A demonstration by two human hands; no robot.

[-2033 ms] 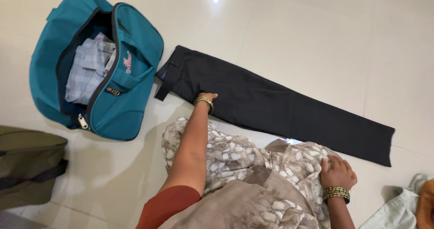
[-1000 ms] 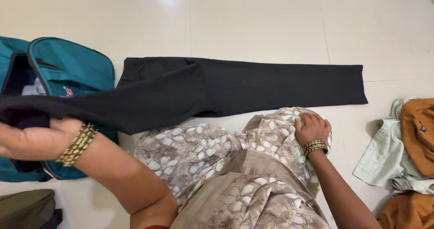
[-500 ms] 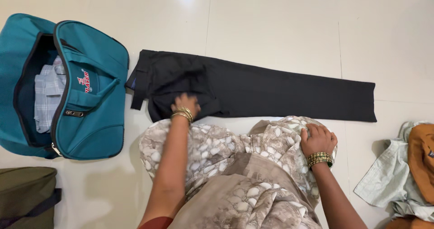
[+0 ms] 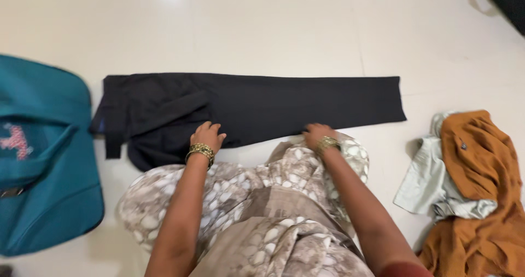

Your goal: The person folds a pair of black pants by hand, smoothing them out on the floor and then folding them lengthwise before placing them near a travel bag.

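Pale glossy floor tiles [image 4: 262,31] fill the scene, and the person sits on them with patterned beige cloth [image 4: 240,200] over the lap. Black trousers [image 4: 284,105] lie flat on the floor just beyond both hands, stretched lengthwise from the waistband at the left-hand end to the leg hems past the right hand.

The left hand [image 4: 206,136] rests palm down on the near edge of the trousers, close to the waistband end, where the fabric is bunched and doubled over itself. Its fingers lie spread flat on the cloth, gripping nothing; gold bangles [image 4: 200,151] ring the wrist just behind it.

The right hand [image 4: 318,135] lies at the near edge of the trouser leg, about midway along, with its fingers laid loosely against the black fabric where it meets the patterned cloth of the lap. Whether those fingers pinch the edge or only touch it cannot be told from this view. A gold bangle also sits on that wrist.

Beyond the left hand, past the waistband, stands a teal bag [image 4: 44,162], partly cut off by the edge of the view and just beside the trousers. Out past the right hand, well apart from the trouser hems, lies a heap of clothes: an orange garment [image 4: 481,184] on top of a pale grey-green shirt [image 4: 432,184].
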